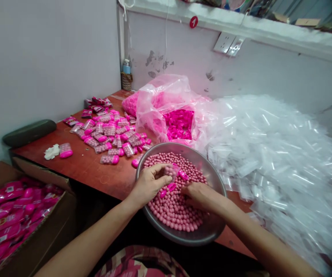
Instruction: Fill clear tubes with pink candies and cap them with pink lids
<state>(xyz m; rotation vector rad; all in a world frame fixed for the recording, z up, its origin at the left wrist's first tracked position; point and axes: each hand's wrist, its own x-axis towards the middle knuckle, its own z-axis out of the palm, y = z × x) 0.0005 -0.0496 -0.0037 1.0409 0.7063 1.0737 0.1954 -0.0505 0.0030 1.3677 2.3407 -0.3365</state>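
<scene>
A metal bowl (216, 181) full of round pink beads (180, 215) stands at the table's front edge. Over it, my left hand (151, 182) is closed around a small clear plastic bottle (171, 171) with some pink beads inside. My right hand (199, 195) reaches down among the beads at the bowl's right side. Its fingers are curled, the tips are hidden, and what they hold cannot be made out. Several bright pink caps (182, 175) lie on the beads between my hands.
Filled bottles with pink caps (108, 129) lie heaped on the red table (102, 179). Behind the bowl is a clear bag (166, 86) of pink caps. A large pile of clear empty bottles (272, 154) covers the right. A cardboard box (47, 227) of pink packets stands lower left.
</scene>
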